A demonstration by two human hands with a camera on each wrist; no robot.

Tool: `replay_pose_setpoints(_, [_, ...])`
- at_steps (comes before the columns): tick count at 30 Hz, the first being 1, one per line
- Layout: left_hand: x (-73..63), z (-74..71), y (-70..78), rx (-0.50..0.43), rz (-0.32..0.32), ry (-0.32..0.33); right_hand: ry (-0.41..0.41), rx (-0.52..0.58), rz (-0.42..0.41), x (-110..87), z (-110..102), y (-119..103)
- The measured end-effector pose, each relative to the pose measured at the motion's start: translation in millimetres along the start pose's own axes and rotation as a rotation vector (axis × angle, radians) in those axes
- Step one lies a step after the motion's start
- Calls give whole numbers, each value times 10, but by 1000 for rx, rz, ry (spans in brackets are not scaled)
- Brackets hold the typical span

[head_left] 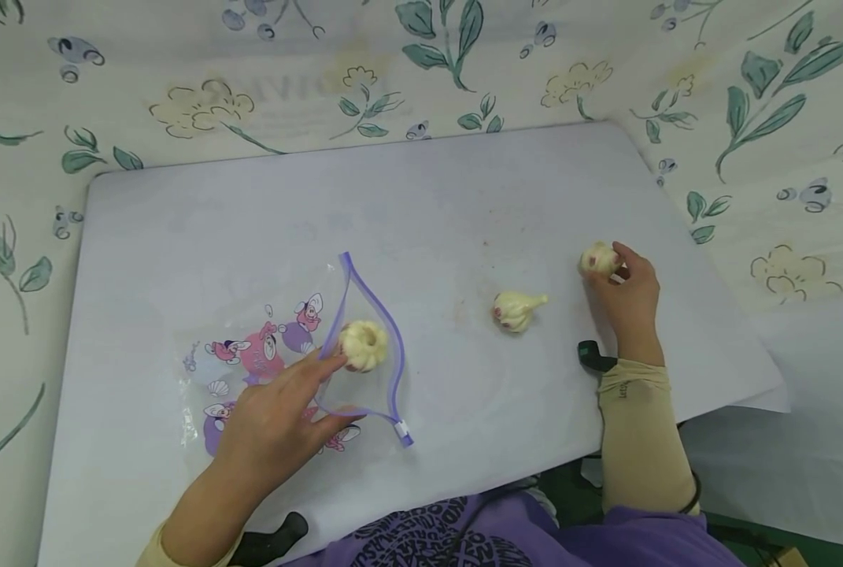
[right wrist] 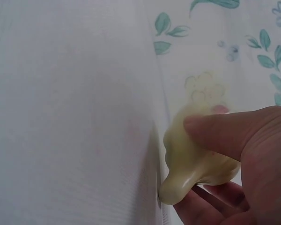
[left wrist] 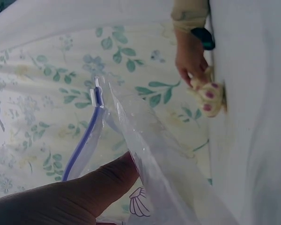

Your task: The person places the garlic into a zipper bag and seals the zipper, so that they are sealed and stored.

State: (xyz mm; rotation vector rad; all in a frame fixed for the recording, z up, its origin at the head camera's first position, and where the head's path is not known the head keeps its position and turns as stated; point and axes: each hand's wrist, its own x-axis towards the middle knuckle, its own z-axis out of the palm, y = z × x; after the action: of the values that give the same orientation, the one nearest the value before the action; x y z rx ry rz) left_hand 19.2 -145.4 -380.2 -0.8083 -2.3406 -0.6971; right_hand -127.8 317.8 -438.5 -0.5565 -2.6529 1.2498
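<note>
My left hand grips the mouth of a clear slider zip bag with purple edging and pink cartoon prints. The bag's mouth gapes toward the right, and my left thumb lies against the plastic in the left wrist view. One garlic bulb sits just inside the opening. Over on the right, my right hand pinches a second garlic bulb between thumb and fingers, its stem pointing down close to the table in the right wrist view. A third garlic bulb lies between the hands, stem to the right.
Everything rests on a white-covered table. Floral cloth hangs behind and beside it. Small brown specks dot the surface near the middle bulb. A black device is at the right wrist, another at the left.
</note>
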Motion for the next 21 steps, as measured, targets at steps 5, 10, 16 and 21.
replay_pose_setpoints(5, [14,-27,8,-13,7,-11,4,-6,4,-16,-2,-11])
replay_pose_setpoints(10, [18,-69,22,-23,-6,-46,18,2,-9,-27,3,-9])
replay_pose_setpoints(16, [21,-76,33,-30,-17,-53,18,22,-16,-28,5,0])
replay_pose_setpoints(21, [19,-61,28,-23,3,-34,18,25,-9,-37,3,-24])
